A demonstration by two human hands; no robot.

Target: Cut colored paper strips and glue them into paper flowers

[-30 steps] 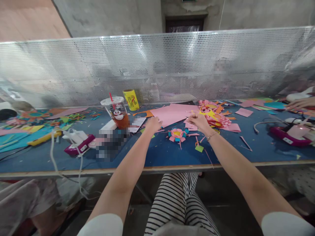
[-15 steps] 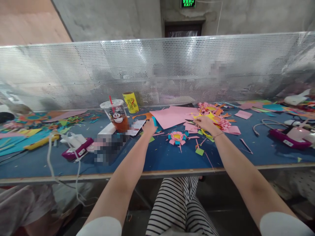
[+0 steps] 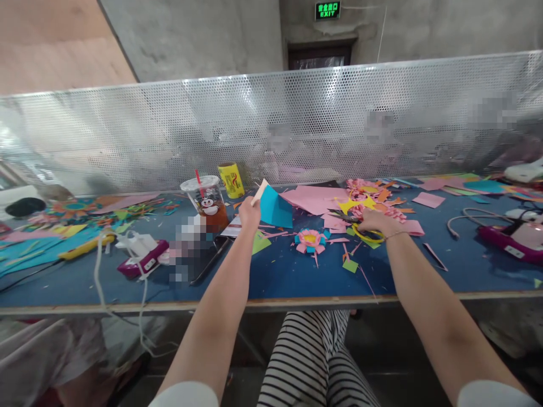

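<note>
My left hand (image 3: 249, 212) pinches a blue sheet of paper (image 3: 275, 208) and lifts it off the blue table (image 3: 280, 271), together with a thin pale sheet behind it. My right hand (image 3: 375, 221) rests on scissors with yellow handles (image 3: 365, 234), fingers curled around the handle; the dark blades point left over pink scraps. A small pink, yellow and blue paper flower (image 3: 310, 239) lies between my hands. A large pink sheet (image 3: 316, 198) lies behind them.
A plastic cup with a red straw (image 3: 206, 201) and a yellow can (image 3: 231, 179) stand at the back left. Glue guns with cords (image 3: 142, 254) (image 3: 515, 237) lie on both sides. A perforated metal screen (image 3: 297, 118) closes the far edge. Paper scraps (image 3: 373, 200) lie scattered.
My left hand has picked the blue sheet up from the table and raised it. My right hand has moved down from the pink pile onto the yellow-handled scissors.
</note>
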